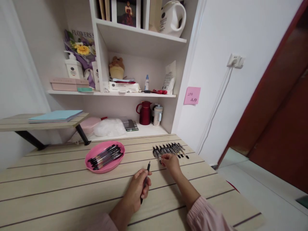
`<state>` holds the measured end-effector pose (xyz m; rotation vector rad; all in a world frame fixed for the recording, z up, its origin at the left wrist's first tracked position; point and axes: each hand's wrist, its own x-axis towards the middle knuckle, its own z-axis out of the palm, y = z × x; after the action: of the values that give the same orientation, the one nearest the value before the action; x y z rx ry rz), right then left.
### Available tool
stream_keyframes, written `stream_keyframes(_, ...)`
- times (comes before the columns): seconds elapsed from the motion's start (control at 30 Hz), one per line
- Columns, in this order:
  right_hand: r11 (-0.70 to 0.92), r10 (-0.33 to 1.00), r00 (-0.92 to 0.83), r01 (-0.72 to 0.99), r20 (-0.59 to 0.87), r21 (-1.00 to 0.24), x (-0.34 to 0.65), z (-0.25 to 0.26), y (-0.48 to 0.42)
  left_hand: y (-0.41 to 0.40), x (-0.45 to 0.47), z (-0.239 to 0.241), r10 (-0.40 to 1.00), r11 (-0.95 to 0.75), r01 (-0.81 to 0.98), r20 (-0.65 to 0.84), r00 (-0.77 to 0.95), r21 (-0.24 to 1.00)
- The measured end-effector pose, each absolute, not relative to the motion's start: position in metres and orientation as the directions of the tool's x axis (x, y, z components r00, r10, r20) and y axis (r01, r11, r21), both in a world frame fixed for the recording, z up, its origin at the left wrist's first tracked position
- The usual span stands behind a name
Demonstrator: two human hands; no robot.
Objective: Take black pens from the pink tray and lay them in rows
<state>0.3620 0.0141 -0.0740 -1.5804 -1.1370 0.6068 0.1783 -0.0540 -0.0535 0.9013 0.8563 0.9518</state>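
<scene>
My left hand (pixel 139 187) is closed around a black pen (pixel 145 183), whose pointed tip sticks up past the thumb. To its right, my right hand (pixel 170 162) reaches to the left end of a row of pens (pixel 172 148) lying side by side on the table. Its thumb and index finger are pinched together there; a small dark end shows by the fingertips, but I cannot make out what it belongs to. On the left, a pink oval tray (pixel 121 147) holds several black-ended, clear-barrelled pens (pixel 106 157).
The striped wooden table (pixel 79 199) runs up to a white shelf unit (pixel 141 35). A small raised stand (pixel 14 122) with blue paper (pixel 56 115) is at the left. Behind are a plastic bag (pixel 109 127), a red jug (pixel 145 113) and a pale cup (pixel 158 115).
</scene>
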Motion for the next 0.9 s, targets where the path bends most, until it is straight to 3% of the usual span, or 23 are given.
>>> stream_keyframes(0.1,-0.026,0.895,0.38,0.565,0.232,-0.824,0.354,-0.068,0.012,-0.055,0.178,-0.053,0.921,0.298,-0.299,-0.191,0.339,0.907)
stream_keyframes(0.23,-0.134,0.929,0.26,0.9,0.263,-0.414,0.341,-0.06,0.011,-0.054,0.177,-0.054,0.919,0.3,-0.299,-0.19,0.346,0.906)
stream_keyframes(0.3,-0.16,0.942,0.237,0.939,0.237,-0.306,0.337,-0.058,0.012,-0.052,0.177,-0.056,0.917,0.304,-0.302,-0.193,0.348,0.904)
stream_keyframes(0.43,-0.162,0.951,0.216,0.958,0.223,-0.236,0.333,-0.06,0.016,-0.049,0.177,-0.061,0.91,0.318,-0.299,-0.202,0.361,0.9)
stream_keyframes(0.6,-0.179,0.948,0.23,0.958,0.221,-0.225,0.331,-0.061,0.018,-0.048,0.177,-0.062,0.914,0.328,-0.329,-0.208,0.349,0.886)
stream_keyframes(0.73,-0.18,0.936,0.256,0.937,0.241,-0.3,0.332,-0.056,0.013,-0.05,0.178,-0.06,0.926,0.34,-0.42,-0.221,0.305,0.842)
stream_keyframes(0.8,-0.146,0.938,0.257,0.901,0.233,-0.408,0.331,-0.054,0.004,-0.049,0.177,-0.06,0.929,0.353,-0.501,-0.232,0.289,0.79)
stream_keyframes(0.9,-0.051,0.978,0.174,0.732,0.114,-0.679,0.322,-0.057,-0.016,-0.044,0.177,-0.063,0.939,0.34,-0.655,-0.211,0.271,0.675)
